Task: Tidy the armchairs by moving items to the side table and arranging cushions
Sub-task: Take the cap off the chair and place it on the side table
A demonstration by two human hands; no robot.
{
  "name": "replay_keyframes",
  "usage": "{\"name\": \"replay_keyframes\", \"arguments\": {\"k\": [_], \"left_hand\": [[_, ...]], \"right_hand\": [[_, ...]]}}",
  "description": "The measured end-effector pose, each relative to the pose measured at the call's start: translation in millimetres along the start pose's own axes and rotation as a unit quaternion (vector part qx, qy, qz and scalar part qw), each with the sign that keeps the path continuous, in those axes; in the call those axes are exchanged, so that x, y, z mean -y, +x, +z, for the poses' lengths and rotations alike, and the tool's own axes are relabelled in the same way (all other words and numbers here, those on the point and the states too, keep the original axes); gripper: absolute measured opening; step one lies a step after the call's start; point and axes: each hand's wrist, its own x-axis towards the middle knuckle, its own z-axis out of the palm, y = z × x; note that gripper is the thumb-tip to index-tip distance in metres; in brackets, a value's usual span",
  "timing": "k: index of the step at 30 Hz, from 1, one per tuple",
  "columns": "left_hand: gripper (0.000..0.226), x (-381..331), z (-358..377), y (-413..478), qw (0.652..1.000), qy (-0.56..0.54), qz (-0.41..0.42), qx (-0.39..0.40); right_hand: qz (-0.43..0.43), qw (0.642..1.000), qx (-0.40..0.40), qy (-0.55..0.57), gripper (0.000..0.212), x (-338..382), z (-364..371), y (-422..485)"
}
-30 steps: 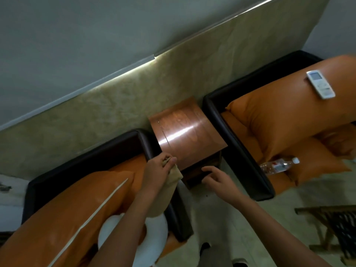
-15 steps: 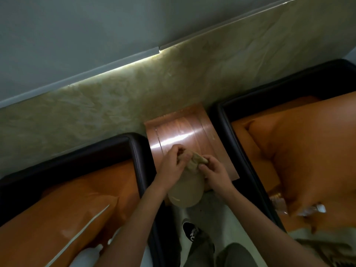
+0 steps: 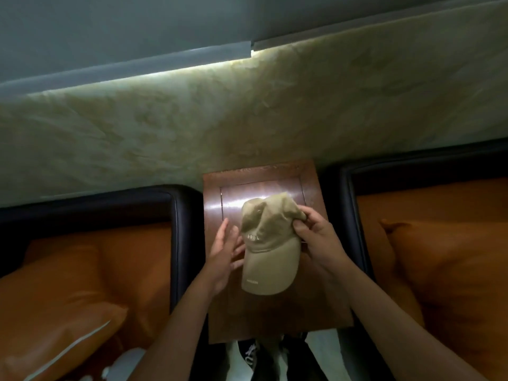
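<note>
A beige cap [image 3: 268, 243] lies on the brown wooden side table [image 3: 313, 303], its brim pointing toward me. My right hand [image 3: 316, 237] pinches the right side of the cap's crown. My left hand [image 3: 224, 254] rests flat beside the cap's left edge, fingers spread and touching it. An orange cushion [image 3: 55, 298] with a white stripe lies in the left armchair [image 3: 178, 243]. Another orange cushion [image 3: 453, 276] fills the right armchair [image 3: 346, 215].
A marbled beige wall panel [image 3: 247, 119] runs right behind the table and both chairs. Something white [image 3: 121, 367] shows at the bottom of the left chair seat. My dark shoes [image 3: 261, 356] stand on the floor below the table's front edge.
The cap has gone from hanging in both hands at the table's front edge to lying on the tabletop. My left hand has let go and flattened beside it. The view has moved closer.
</note>
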Motion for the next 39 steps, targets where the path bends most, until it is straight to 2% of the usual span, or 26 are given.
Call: {"name": "replay_keyframes", "arguments": {"k": [4, 7, 9, 11, 14, 18, 22, 24, 26, 28, 29, 31, 33, 34, 37, 39], "left_hand": [[0.091, 13, -5, 35, 1.0, -0.008, 0.0, -0.028], [0.076, 13, -1, 48, 0.998, -0.008, 0.036, -0.05], [0.084, 9, -2, 54, 0.994, -0.012, 0.072, -0.077], [0.09, 6, -4, 61, 0.987, 0.017, 0.101, -0.127], [0.083, 1, -8, 73, 0.971, 0.064, 0.134, -0.185], [0.081, -1, -16, 81, 0.961, 0.154, 0.143, -0.182], [0.081, -12, -36, 91, 0.912, 0.277, 0.227, -0.2], [0.083, -31, -45, 100, 0.886, 0.345, 0.276, -0.144], [0.091, -50, -44, 112, 0.854, 0.432, 0.286, -0.044], [0.093, -60, -34, 125, 0.815, 0.513, 0.264, 0.047], [0.086, -62, -29, 131, 0.796, 0.544, 0.257, 0.067], [0.056, -67, -22, 137, 0.778, 0.567, 0.266, 0.058], [0.025, -72, -19, 135, 0.803, 0.522, 0.284, 0.04], [0.019, -75, -21, 133, 0.823, 0.487, 0.289, 0.035], [0.039, -76, -32, 125, 0.851, 0.405, 0.334, -0.022], [0.044, -67, -38, 122, 0.857, 0.404, 0.318, -0.041]], "right_hand": [[0.0, 1.0, 0.006, 0.016, 0.037, -8, -17, 38], [0.013, 1.0, 0.01, 0.0, 0.05, -14, -19, 60], [0.011, 1.0, -0.008, -0.023, 0.055, -19, -15, 72], [0.001, 0.999, -0.024, -0.043, 0.059, -23, -7, 80], [-0.007, 0.997, -0.006, -0.074, 0.067, -30, 2, 84], [-0.055, 0.976, 0.017, -0.212, 0.074, -44, 0, 84], [-0.121, 0.948, -0.014, -0.293, 0.07, -30, -7, 94], [-0.185, 0.909, 0.024, -0.372, 0.069, -18, -11, 112], [-0.222, 0.834, 0.109, -0.494, 0.069, -10, -14, 134], [-0.219, 0.758, 0.177, -0.588, 0.068, -5, -13, 151], [-0.217, 0.735, 0.191, -0.614, 0.065, -3, -11, 156], [-0.217, 0.716, 0.2, -0.633, 0.051, 0, -6, 164], [-0.226, 0.73, 0.21, -0.61, 0.034, 6, -6, 169], [-0.231, 0.746, 0.209, -0.589, 0.028, 10, -7, 171], [-0.241, 0.803, 0.164, -0.52, 0.023, 15, -7, 169], [-0.231, 0.799, 0.145, -0.536, 0.022, 6, -3, 163]]}}
